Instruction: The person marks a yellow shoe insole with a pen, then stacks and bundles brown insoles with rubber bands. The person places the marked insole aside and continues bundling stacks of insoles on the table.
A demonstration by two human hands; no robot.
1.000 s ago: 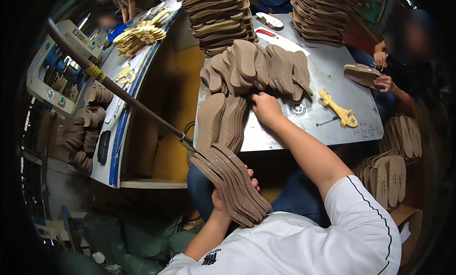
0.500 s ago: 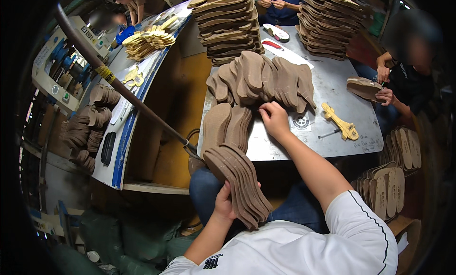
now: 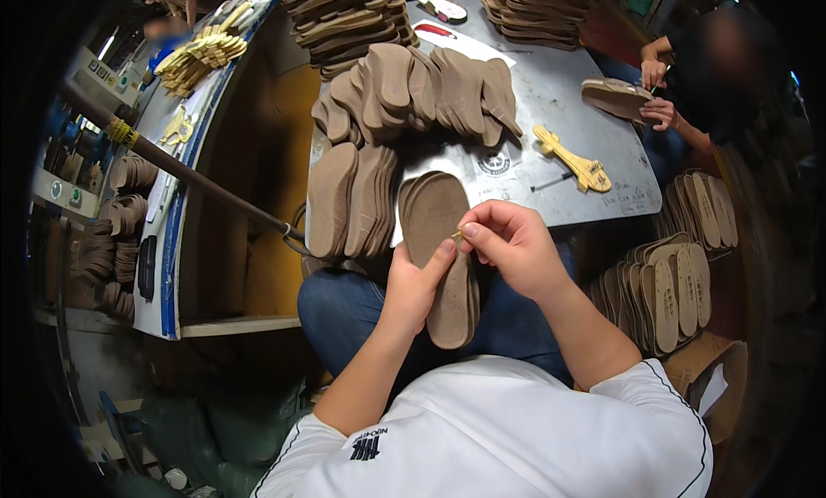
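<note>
The left hand (image 3: pixel 415 283) grips a small stack of brown shoe insoles (image 3: pixel 440 249) from its left side, fingers curled behind it and the thumb laid across the top sole near its edge. The stack stands upright over the person's lap, between the two hands, its rounded toe end rising past the near edge of the grey metal table (image 3: pixel 559 111). The right hand (image 3: pixel 508 244) sits just to the right of the stack, touching its edge, with thumb and forefinger pressed together on something tiny and pale at the sole's rim; what it pinches is too small to make out. Beyond the left hand, more insoles (image 3: pixel 348 201) lie in overlapping rows on the table, and farther off a fanned heap (image 3: pixel 422 89) spreads across its middle. Up and to the right of the right hand lies a yellow flat tool (image 3: pixel 575 160) on bare metal. Tall piles of soles (image 3: pixel 344 21) stand at the table's far end. Well to the right of the right hand, another person's hands (image 3: pixel 658 94) hold a single sole (image 3: pixel 615 98), and below them paler insoles (image 3: pixel 667 283) stand packed on edge. Left of the left hand a long dark rod (image 3: pixel 181 171) slants across a workbench.
</note>
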